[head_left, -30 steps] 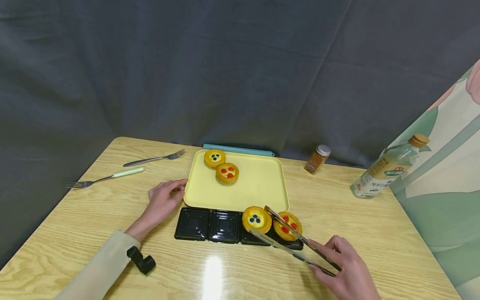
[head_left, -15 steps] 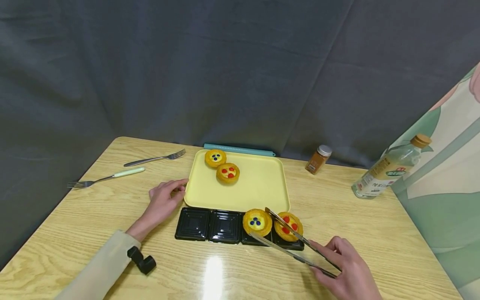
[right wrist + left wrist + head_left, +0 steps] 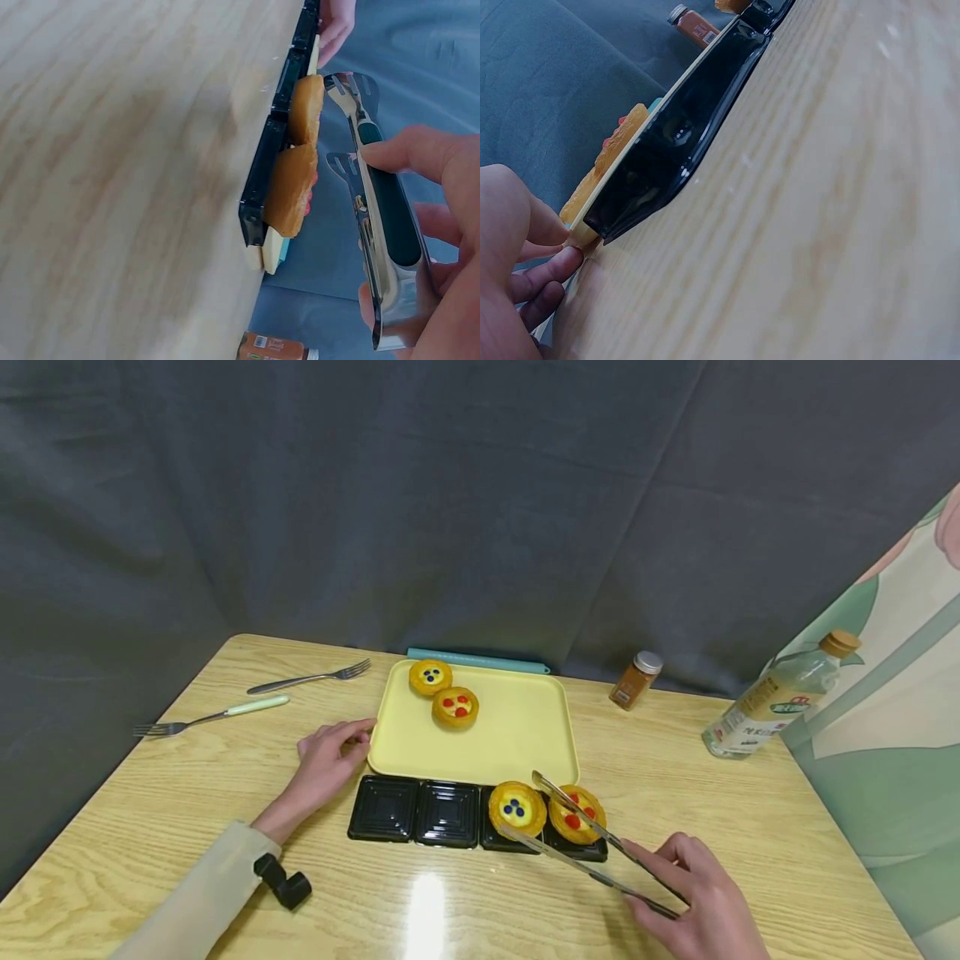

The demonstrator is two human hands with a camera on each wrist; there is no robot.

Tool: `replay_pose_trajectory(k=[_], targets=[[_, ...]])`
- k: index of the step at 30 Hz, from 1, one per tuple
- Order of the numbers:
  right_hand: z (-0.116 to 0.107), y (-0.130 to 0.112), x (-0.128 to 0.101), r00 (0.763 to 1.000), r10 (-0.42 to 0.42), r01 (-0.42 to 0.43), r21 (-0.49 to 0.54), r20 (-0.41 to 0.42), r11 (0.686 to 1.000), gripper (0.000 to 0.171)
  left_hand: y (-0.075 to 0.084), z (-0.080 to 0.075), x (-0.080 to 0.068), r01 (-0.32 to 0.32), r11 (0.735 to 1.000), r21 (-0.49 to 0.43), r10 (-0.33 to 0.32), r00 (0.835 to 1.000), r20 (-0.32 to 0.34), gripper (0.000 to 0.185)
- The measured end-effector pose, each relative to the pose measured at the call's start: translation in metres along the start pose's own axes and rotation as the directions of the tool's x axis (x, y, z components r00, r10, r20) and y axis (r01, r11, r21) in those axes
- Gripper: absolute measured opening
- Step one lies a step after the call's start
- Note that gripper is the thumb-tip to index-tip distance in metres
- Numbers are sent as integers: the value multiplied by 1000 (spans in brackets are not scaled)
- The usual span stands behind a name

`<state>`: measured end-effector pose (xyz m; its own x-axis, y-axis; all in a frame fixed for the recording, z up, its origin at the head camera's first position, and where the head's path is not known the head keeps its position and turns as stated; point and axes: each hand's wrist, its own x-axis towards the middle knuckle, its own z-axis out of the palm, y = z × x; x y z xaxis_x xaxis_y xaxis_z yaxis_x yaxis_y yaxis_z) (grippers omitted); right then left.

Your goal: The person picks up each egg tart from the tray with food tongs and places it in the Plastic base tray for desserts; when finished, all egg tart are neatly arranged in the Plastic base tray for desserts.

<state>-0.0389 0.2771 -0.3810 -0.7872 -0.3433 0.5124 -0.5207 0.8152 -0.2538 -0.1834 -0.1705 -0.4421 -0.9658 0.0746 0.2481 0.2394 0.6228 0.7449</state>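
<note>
My right hand (image 3: 701, 902) grips metal tongs (image 3: 600, 877) whose spread arms reach over the black four-part tray at the front. Between the tong tips sits an egg tart with blue berries (image 3: 517, 810), in the third compartment. Beside it, a tart with red pieces (image 3: 577, 814) rests in the rightmost compartment, partly behind a tong arm. In the right wrist view, the tong tips (image 3: 341, 90) stand apart from the tarts. My left hand (image 3: 330, 764) pinches the left edge of the yellow tray (image 3: 517, 727). The black tray (image 3: 384, 810) has two bare compartments at left.
On the yellow tray lie another blue-berry tart (image 3: 431, 677) and another red-topped tart (image 3: 455, 707), touching. Two forks (image 3: 307, 678) lie at left. A teal stick (image 3: 480, 661) lies behind the tray. A spice jar (image 3: 636, 680) and a bottle (image 3: 780, 697) stand at right.
The blue-berry tart by the tongs has shifted slightly toward me and settled into its compartment. The tong arms have spread a little, releasing it. My left hand has stayed put.
</note>
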Motion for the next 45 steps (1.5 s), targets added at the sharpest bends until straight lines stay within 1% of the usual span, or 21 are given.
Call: replay_pose_trajectory(k=[4,10,16,21,28,35,42,45], targets=[[-4,-2,6,999,35,-35,0,6,999,62,0,0,0,-1,1000,-1,1,1000,-3,37],[-7,-10,16,992,122,-122,-13,33,992,57,-2,2,1,-9,1000,-4,8,1000,-7,36],[-2,-15,28,990,136,-136,-1,22,991,57,-2,2,1,-6,1000,-5,6,1000,-4,37],[3,-16,42,988,150,-151,30,37,988,56,-1,2,1,-3,1000,-11,3,1000,-4,36],[9,-17,61,994,106,-109,65,41,992,56,-1,1,1,-9,1000,-11,9,1000,-5,36],[17,-15,80,993,92,-100,112,70,989,51,-1,1,-1,-11,1000,-8,11,1000,-9,36],[27,-6,103,997,25,-33,109,68,994,49,0,0,-1,-9,1000,-7,9,1000,-9,36],[32,-2,112,998,14,-21,110,69,994,50,-1,0,0,-11,1000,-5,11,1000,-8,36]])
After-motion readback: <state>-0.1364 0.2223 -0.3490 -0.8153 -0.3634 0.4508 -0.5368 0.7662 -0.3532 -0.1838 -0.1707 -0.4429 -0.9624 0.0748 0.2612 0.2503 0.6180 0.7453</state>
